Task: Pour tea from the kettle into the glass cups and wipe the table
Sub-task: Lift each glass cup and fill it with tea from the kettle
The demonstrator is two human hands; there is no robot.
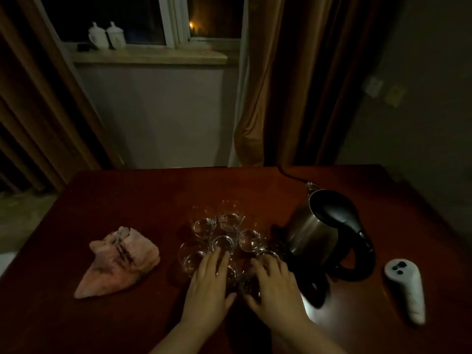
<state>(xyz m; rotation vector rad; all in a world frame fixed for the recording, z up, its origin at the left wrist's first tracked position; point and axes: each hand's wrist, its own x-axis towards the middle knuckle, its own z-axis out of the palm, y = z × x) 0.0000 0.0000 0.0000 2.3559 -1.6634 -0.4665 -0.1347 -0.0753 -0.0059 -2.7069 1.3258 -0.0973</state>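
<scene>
cups [224, 236] clustered mid-bench, both hands laid over the near ones.

cloth [117, 261] lies crumpled at the left of the dark red bench [127, 195]. just right of it, the left hand [209, 284] rests flat on the near cups with fingers straight and spread, grasping nothing. the right hand [273, 290] lies beside it, fingers relaxed over the cups, also released. kettle [324, 226] stands upright on its base just right of the cups, lid closed. a white remote [406, 290] lies at the far right.
</scene>
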